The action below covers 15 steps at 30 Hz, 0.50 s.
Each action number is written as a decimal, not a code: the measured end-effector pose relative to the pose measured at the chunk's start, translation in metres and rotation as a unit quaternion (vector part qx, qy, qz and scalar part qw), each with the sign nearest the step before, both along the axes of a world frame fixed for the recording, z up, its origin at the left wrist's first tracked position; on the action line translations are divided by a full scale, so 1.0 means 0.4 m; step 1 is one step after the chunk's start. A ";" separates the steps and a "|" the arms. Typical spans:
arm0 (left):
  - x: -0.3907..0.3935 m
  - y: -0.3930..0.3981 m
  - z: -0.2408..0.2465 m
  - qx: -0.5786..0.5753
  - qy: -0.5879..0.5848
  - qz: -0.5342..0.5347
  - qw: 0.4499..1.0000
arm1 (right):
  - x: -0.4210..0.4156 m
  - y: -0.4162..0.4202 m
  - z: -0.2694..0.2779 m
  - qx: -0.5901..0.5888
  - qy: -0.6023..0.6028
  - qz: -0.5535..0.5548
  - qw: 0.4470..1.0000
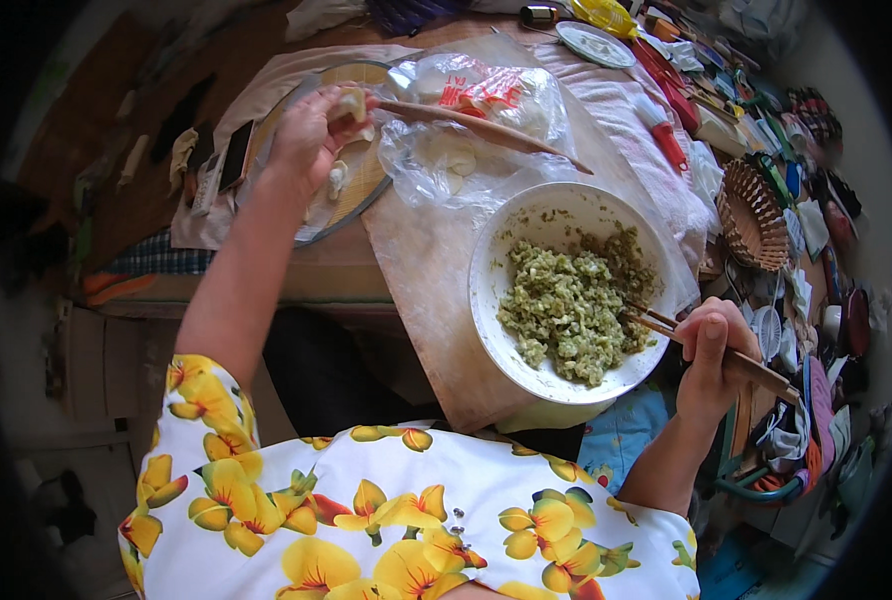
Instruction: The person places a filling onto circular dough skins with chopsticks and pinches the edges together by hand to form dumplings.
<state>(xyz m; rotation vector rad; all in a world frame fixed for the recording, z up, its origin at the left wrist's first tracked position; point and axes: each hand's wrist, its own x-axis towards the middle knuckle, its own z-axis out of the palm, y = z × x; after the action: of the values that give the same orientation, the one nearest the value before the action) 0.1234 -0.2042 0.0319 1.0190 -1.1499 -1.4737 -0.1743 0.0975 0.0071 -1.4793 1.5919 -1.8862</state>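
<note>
My left hand (305, 139) holds a pale dough dumpling (353, 103) in its fingertips, above a round bamboo tray (365, 180). A few more pieces of shaped dough (337, 178) rest on that tray, partly hidden by the hand. In my right hand (716, 358) is a pair of wooden chopsticks (652, 321), their tips in a chopped green filling (573, 307). The filling sits in a white bowl (489, 322) on a wooden board (423, 255). Round dough wrappers (453, 156) lie on or in clear plastic behind the bowl, near a tapered rolling pin (491, 129).
A clear plastic bag with red print (506, 82) lies behind the rolling pin. Dark phone (236, 154) and remote control (206, 184) lie left of the tray. To the right are a red-handled brush (663, 135), a woven basket (753, 214) and crowded household items. A plate (594, 43) stands farther back.
</note>
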 end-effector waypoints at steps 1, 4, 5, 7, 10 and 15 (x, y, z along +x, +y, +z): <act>0.037 -0.073 -0.022 -0.033 -0.058 0.003 0.998 | 0.000 -0.002 -0.002 0.002 0.003 0.002 1.000; 0.058 -0.225 -0.070 -0.038 -0.129 0.020 0.991 | 0.001 -0.006 -0.005 0.019 0.006 0.001 1.000; 0.050 -0.257 -0.088 -0.026 -0.146 0.029 0.988 | 0.000 -0.007 -0.005 0.021 0.009 -0.001 1.000; 0.029 -0.302 -0.115 -0.001 -0.181 0.046 0.982 | -0.001 -0.008 -0.003 0.026 0.008 -0.003 1.000; 0.021 -0.341 -0.135 -0.002 -0.222 0.053 0.974 | 0.000 -0.009 0.004 0.027 0.011 -0.006 1.000; 0.025 -0.369 -0.110 0.048 -0.150 0.092 0.983 | -0.009 -0.007 -0.002 0.019 0.009 0.000 1.000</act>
<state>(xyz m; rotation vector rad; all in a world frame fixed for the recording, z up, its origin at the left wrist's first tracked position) 0.1335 -0.3518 -0.0120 1.4118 -1.1657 -1.2665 -0.1777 0.0949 0.0064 -1.4857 1.6261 -1.8380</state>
